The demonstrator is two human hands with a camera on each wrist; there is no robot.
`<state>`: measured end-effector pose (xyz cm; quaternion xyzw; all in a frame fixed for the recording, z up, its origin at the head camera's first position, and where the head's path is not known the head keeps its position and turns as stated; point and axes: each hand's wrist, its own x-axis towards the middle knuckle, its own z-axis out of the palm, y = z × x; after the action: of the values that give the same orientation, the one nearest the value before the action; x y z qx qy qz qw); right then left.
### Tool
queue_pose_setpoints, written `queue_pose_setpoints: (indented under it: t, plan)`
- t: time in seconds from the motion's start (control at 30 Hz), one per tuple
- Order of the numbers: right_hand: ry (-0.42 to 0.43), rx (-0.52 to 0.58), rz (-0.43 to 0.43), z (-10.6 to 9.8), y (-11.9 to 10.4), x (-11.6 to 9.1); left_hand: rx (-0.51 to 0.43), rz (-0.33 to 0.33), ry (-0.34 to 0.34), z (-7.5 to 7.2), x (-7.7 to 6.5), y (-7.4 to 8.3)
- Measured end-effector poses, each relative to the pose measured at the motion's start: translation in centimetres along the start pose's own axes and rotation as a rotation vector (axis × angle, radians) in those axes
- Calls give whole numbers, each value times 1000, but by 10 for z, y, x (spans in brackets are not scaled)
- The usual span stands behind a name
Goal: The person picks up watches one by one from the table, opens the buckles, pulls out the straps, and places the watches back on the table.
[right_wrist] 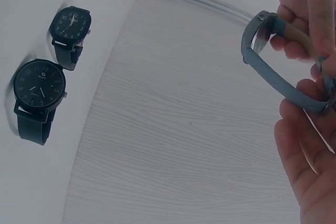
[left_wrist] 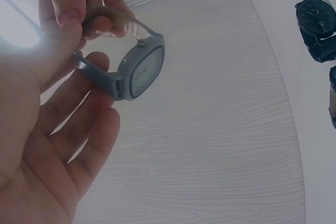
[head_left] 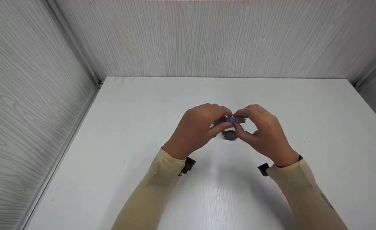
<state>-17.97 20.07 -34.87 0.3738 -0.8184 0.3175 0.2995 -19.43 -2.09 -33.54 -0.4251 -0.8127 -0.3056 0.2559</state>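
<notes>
A grey-blue wristwatch (head_left: 236, 119) is held up above the white table between both hands. Its strap (right_wrist: 278, 82) is bent round into a loop, and the squarish case (left_wrist: 143, 71) shows side-on in the left wrist view. My left hand (head_left: 200, 127) pinches the watch between thumb and fingers. From the other side, the thumb and forefinger of my right hand (head_left: 263, 131) pinch the strap, close to the left fingertips. Where the strap ends meet, fingers cover them.
Below the hands lie two black watches on the white table (head_left: 137, 105): a round-faced one (right_wrist: 39, 85) and a smaller squarish one (right_wrist: 71, 24). Wood-grain panels (head_left: 188, 38) stand behind the table and along its sides.
</notes>
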Motion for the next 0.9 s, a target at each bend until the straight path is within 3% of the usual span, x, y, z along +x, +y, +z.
queue_pose_setpoints:
  t: [0.57,0.9]
  plan:
    - [-22,-50,4,-2,3,-2,14,-1,3,4,2,-1]
    - [-97,-101,28,0,5,-5,-39,25,-110,8,3,-12]
